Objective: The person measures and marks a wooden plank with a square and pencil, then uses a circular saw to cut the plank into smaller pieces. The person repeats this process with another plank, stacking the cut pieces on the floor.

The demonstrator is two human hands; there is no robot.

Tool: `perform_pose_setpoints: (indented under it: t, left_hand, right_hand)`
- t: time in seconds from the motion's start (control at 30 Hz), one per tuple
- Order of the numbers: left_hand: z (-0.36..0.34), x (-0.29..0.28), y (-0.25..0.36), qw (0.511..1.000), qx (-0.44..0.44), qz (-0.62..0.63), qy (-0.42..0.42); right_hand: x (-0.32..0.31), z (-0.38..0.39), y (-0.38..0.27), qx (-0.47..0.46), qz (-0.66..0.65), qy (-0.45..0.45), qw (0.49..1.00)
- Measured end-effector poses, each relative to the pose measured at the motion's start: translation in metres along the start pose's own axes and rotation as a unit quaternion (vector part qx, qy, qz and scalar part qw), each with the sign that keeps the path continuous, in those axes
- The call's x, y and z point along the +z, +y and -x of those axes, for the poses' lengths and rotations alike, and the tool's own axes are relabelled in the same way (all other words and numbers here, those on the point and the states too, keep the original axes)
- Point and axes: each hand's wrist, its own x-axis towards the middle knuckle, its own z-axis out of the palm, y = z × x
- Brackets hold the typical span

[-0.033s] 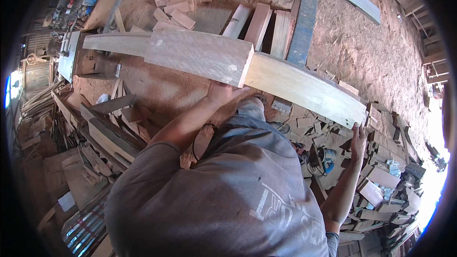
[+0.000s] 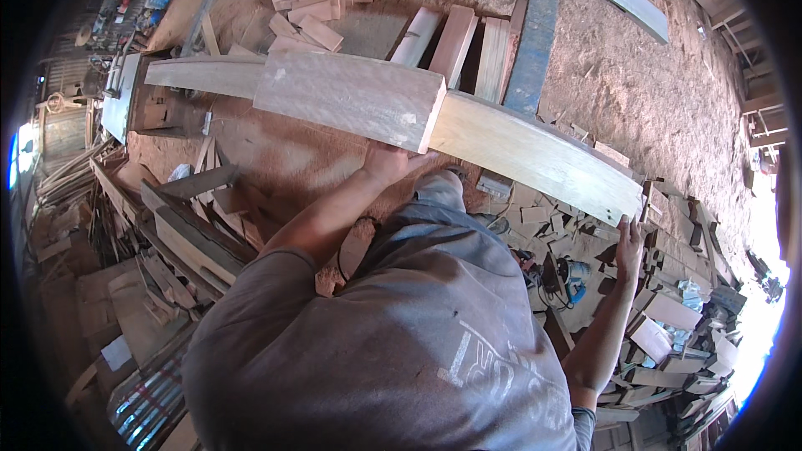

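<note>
One wide block (image 2: pixel 351 102), one pale board (image 2: pixel 535 154) above a dusty floor (image 2: pixel 288 150)

Reddish-brown dust coats the workshop floor, with offcuts (image 2: pixel 535 215) scattered below the board. The block, thick and squared, lies in front of the person, its broad face greyish and pale-flecked. The smoother, yellowish board runs out from its right side; a greyer length (image 2: pixel 200 76) shows at its left.

The left hand (image 2: pixel 387 164) is at the block's near edge, thumb stretched out, other fingers hidden; its grip cannot be told. The right hand (image 2: pixel 629 250) is half curled, fingertips at the board's right end; whether it grips is unclear.

Beyond, short planks (image 2: pixel 451 43) lie beside a blue-grey beam (image 2: pixel 535 42). Loose lumber (image 2: pixel 188 234) crowds the left, and a grey shirt (image 2: pixel 401 326) blocks the lower middle.
</note>
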Motion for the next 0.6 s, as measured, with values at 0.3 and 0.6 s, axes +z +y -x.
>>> perform_pose_setpoints:
  t: [0.3, 0.6]
  left_hand:
    - [0.005, 0.011, -0.008, 0.994, -0.078, 0.057, -0.056]
    - [0.0, 0.0, 0.001, 0.999, -0.025, 0.03, -0.011]
  right_hand:
    - [-0.016, -0.012, -0.01, -0.011, 0.035, -0.019, 0.999]
    - [0.01, -0.029, -0.02, -0.083, 0.049, 0.071, 0.993]
